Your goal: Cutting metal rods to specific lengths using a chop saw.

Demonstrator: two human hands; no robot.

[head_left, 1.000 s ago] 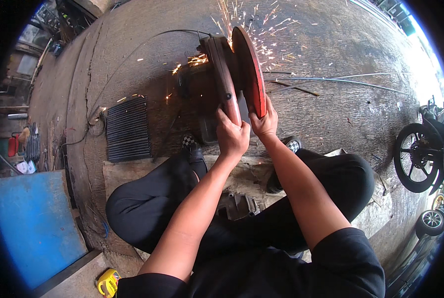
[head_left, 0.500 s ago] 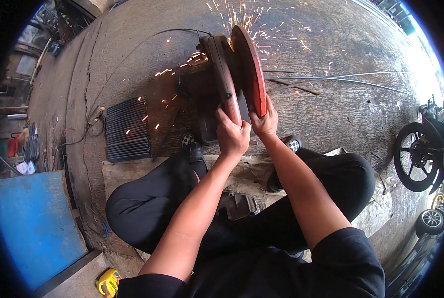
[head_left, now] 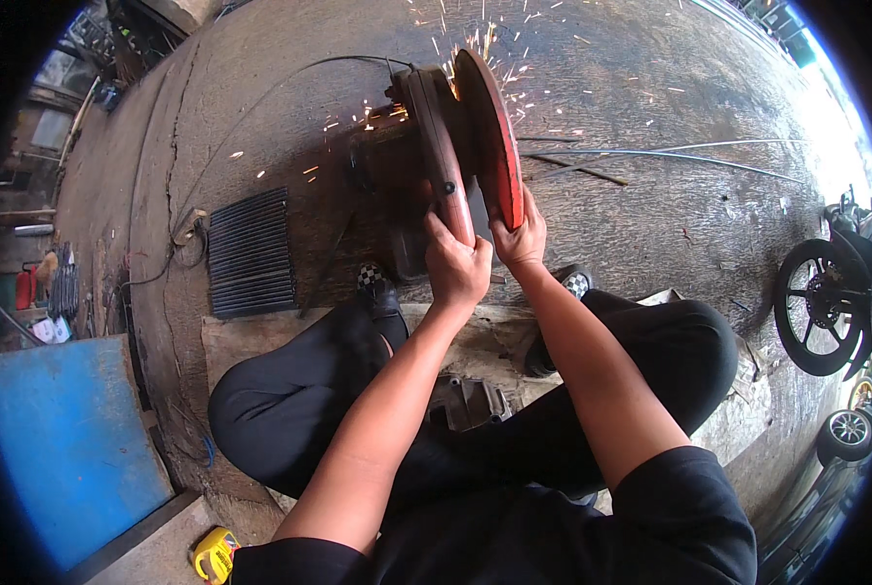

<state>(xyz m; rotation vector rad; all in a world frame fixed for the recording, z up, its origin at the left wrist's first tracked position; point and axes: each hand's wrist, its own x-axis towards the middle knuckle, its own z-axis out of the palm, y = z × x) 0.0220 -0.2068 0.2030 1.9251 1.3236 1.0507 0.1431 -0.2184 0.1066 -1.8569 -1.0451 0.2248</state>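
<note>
In front of me stands a dark cut-off saw (head_left: pixel 434 136), throwing orange sparks from its far end. My left hand (head_left: pixel 458 265) is wrapped round the saw's handle (head_left: pixel 450 185). Beside it, my right hand (head_left: pixel 522 240) grips the near lower edge of the round red blade guard (head_left: pixel 499 136), thumb on the inner side. Both forearms reach forward between my bent knees. The cutting point and whatever lies under the blade are hidden behind the saw.
Left of the saw lies a row of dark metal rods (head_left: pixel 249 255). Long thin rods (head_left: pixel 650 154) stretch right across the ground. A blue board (head_left: pixel 75 439) and yellow tape measure (head_left: pixel 214 556) are at lower left. A motorcycle wheel (head_left: pixel 818 308) stands far right. A black cable (head_left: pixel 290 73) curves behind.
The spray of sparks has thinned, with fewer to the left over the rod row. My hands and the saw hold almost the same position.
</note>
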